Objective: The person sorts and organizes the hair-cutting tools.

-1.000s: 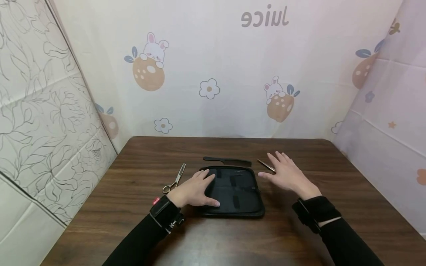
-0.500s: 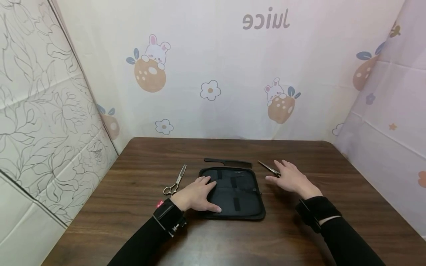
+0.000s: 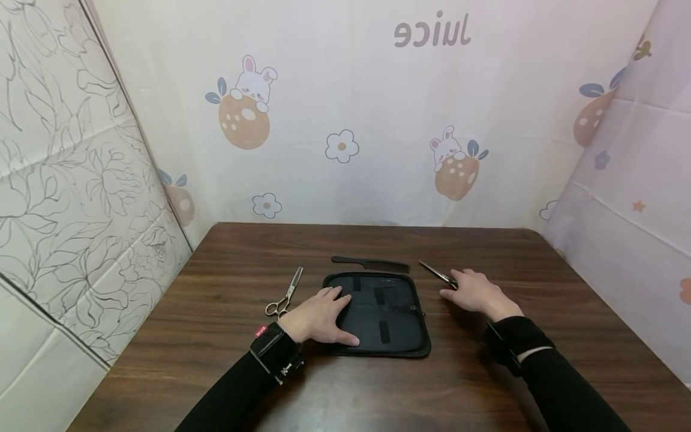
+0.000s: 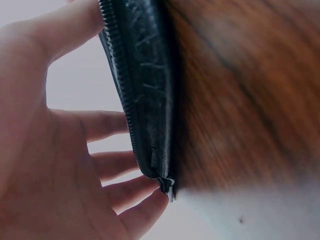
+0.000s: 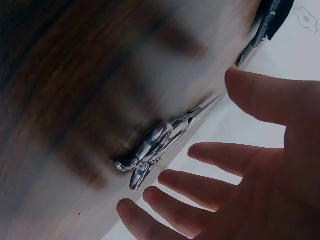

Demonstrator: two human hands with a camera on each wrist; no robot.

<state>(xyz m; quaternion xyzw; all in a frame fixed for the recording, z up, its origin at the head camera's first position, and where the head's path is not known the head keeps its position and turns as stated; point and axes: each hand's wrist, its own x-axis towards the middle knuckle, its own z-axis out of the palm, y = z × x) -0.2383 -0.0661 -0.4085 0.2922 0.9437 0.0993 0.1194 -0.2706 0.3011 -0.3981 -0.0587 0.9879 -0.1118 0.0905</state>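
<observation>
A black zippered case lies spread flat on the table, its inner side with elastic loops facing up. My left hand rests on the left edge of the case, fingers spread; the left wrist view shows its zipper edge beside the fingers. To the right of the case lies a pair of metal scissors, blades pointing away to the left. Over their handle end hovers my right hand. In the right wrist view its fingers are extended and apart from the scissors.
Behind the case lies a black comb. A second pair of scissors with ring handles is on the left, close to my left wrist. The wooden table ends at patterned curtains behind and at both sides.
My right hand has come down and slightly right and nearer, toward the scissors' handles, uncovering more of the blades. The left hand stays on the case; the view shifted a little.
</observation>
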